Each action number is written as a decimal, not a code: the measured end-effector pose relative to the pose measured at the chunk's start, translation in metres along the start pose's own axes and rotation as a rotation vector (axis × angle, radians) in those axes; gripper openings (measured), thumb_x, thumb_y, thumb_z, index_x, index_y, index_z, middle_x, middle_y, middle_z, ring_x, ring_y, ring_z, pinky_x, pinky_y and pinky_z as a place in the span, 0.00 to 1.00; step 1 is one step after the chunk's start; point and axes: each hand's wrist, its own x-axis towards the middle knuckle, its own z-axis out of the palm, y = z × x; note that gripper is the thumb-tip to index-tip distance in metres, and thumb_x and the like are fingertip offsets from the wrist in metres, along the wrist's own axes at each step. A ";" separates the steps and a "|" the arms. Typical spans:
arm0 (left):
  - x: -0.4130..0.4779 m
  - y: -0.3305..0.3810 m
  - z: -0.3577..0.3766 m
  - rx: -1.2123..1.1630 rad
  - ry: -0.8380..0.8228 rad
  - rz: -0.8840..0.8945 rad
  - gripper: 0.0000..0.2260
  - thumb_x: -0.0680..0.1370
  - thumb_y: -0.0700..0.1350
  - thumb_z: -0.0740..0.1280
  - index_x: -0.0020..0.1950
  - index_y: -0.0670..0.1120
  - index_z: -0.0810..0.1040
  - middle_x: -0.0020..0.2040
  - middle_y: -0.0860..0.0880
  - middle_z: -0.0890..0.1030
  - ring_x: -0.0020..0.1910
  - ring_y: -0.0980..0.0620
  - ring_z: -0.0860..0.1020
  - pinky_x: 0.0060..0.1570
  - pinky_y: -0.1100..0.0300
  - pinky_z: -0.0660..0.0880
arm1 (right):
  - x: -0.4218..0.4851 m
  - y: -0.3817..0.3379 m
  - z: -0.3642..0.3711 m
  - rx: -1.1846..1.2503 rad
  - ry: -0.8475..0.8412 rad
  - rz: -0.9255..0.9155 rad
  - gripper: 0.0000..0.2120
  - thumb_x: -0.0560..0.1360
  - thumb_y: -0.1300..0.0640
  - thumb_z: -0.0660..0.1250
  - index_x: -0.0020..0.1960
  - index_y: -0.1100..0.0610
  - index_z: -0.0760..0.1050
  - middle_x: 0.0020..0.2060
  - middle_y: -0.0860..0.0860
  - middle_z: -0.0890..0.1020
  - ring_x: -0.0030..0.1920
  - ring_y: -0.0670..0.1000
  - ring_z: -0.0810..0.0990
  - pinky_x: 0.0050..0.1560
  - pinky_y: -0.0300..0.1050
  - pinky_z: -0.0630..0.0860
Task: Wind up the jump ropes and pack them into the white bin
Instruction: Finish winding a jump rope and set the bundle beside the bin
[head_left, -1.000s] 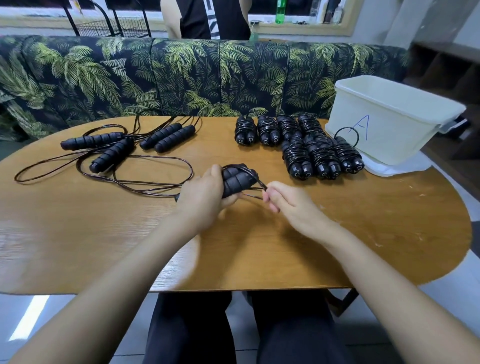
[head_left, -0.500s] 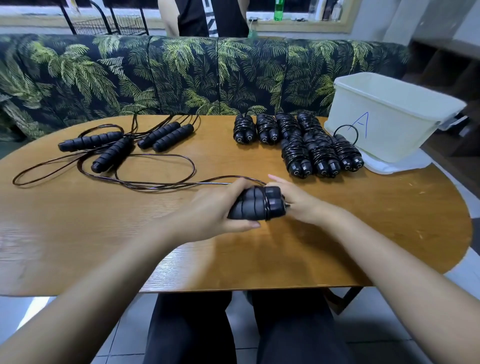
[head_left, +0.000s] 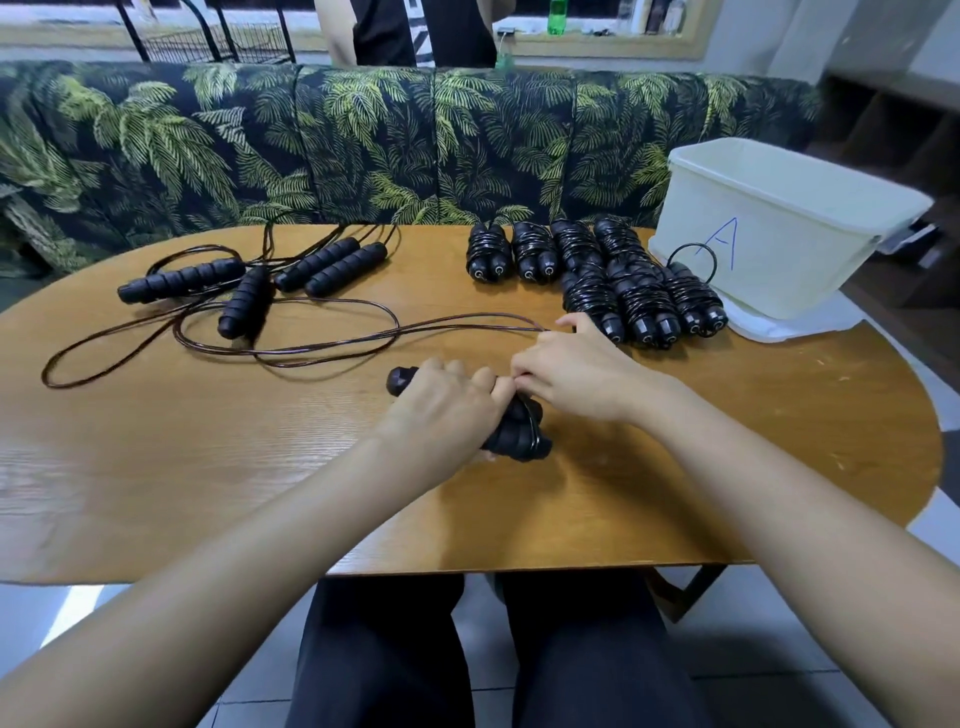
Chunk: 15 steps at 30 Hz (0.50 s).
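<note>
Handles (head_left: 519, 436) have swung from lying crosswise to a diagonal, and the right hand (head_left: 576, 374) has come over the top of them.

The paired handles sit near the middle of the table (head_left: 208, 467), long axis running from far-left to near-right, capped ends pointing toward the near right edge. The left hand (head_left: 441, 410) grips them, fingers (head_left: 485, 376) clamped round the pair. The right hand's fingers are curled together on the cord (head_left: 322, 348) just above the handles; the cord trails left in slack loops toward the left edge. Seven wound bundles (head_left: 644, 306) lie at the far right, ends facing the near edge, beside the bin (head_left: 779, 234) at the far right corner. Loose ropes (head_left: 332, 265) lie at the far left.
</note>
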 end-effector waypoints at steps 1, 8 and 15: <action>0.002 0.003 0.002 -0.023 -0.046 -0.017 0.26 0.72 0.62 0.67 0.60 0.45 0.68 0.48 0.49 0.76 0.46 0.46 0.78 0.38 0.56 0.61 | -0.001 -0.001 -0.002 0.007 0.011 0.023 0.14 0.83 0.49 0.51 0.43 0.49 0.71 0.37 0.42 0.76 0.50 0.48 0.74 0.71 0.55 0.53; -0.004 -0.007 0.032 -0.347 -0.174 -0.465 0.27 0.71 0.66 0.67 0.54 0.45 0.67 0.48 0.48 0.78 0.45 0.42 0.80 0.35 0.55 0.66 | -0.017 -0.027 -0.004 0.135 0.193 0.076 0.15 0.84 0.51 0.48 0.45 0.48 0.71 0.37 0.42 0.76 0.46 0.48 0.75 0.66 0.53 0.58; -0.002 -0.018 0.041 -1.141 -0.098 -0.673 0.21 0.73 0.56 0.70 0.53 0.44 0.67 0.43 0.47 0.77 0.43 0.43 0.77 0.42 0.52 0.73 | -0.036 -0.052 0.049 0.813 0.315 0.089 0.12 0.83 0.56 0.52 0.43 0.51 0.70 0.30 0.39 0.74 0.34 0.41 0.70 0.49 0.41 0.66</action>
